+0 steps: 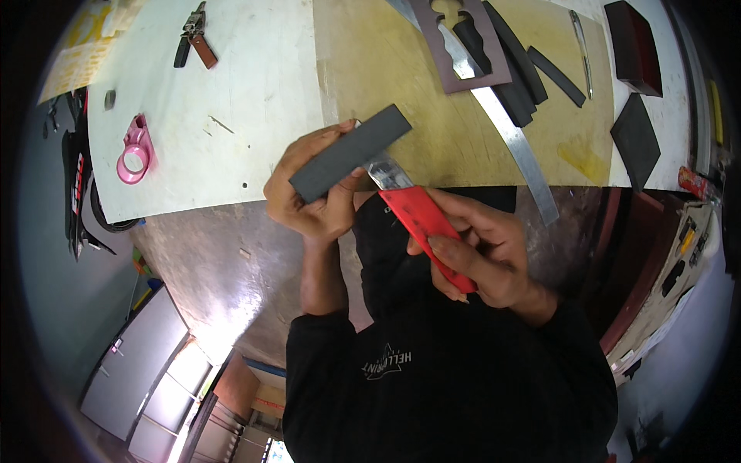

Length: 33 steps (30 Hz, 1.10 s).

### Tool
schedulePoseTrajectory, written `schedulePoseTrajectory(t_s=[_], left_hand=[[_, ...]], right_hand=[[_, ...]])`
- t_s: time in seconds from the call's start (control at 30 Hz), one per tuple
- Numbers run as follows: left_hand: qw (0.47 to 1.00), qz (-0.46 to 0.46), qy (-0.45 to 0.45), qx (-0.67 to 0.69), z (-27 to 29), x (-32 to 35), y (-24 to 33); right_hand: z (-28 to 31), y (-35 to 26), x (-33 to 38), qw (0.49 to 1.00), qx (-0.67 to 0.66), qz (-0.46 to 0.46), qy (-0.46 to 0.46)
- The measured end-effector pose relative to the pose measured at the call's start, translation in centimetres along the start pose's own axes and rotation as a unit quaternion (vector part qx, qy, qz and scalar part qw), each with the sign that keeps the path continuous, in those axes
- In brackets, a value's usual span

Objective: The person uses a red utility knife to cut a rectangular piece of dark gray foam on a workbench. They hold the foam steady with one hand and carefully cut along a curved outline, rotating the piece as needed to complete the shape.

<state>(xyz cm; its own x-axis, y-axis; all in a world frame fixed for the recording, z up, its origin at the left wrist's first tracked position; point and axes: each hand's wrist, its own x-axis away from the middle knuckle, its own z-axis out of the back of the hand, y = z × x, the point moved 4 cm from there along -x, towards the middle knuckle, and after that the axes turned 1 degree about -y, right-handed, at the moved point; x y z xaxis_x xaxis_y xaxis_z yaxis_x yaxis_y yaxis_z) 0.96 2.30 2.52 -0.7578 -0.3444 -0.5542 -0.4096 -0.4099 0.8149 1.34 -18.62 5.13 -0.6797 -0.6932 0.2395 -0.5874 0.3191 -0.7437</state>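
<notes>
My left hand (318, 221) is closed round a dark grey, foam-like strip (351, 153), which it holds up at a slant near the table's front edge. The fingers lie behind the strip and the thumb comes up from below. A red-handled utility knife (417, 220) is gripped in my right hand (494, 251). Its metal blade end points up and left, against the strip's lower edge. The strip hides the tip, so I cannot tell whether it cuts in.
A steel ruler (509, 135) runs under a brownish foam piece with cutouts (500, 76). Nearby lie dark strips (556, 76), a pen (583, 54), a dark red box (634, 50) and a black diamond-shaped piece (635, 143). Leftward are a pink tape dispenser (143, 143) and keys (194, 31).
</notes>
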Motion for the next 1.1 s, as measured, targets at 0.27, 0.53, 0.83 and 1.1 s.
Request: schedulePoseTrajectory(t_s=[0.27, 0.53, 0.83, 1.1], left_hand=[[0.999, 0.021, 0.033, 0.033, 0.3, 0.2, -0.7], [0.998, 0.034, 0.037, 0.028, 0.8, 0.6, -1.1], [0.997, 0.057, 0.047, 0.006, 0.6, 0.9, -1.0], [0.998, 0.05, 0.048, -0.005, 0.9, 1.0, -1.5]], right_hand=[[-0.3, 0.0, -0.7, 1.0, 0.015, 0.011, 0.005], [-0.9, -0.5, -1.7, 1.0, 0.027, 0.002, 0.002], [-1.5, -0.3, -1.1, 0.999, 0.042, 0.012, 0.003], [-1.3, 0.2, -0.8, 0.998, 0.05, 0.032, 0.002]])
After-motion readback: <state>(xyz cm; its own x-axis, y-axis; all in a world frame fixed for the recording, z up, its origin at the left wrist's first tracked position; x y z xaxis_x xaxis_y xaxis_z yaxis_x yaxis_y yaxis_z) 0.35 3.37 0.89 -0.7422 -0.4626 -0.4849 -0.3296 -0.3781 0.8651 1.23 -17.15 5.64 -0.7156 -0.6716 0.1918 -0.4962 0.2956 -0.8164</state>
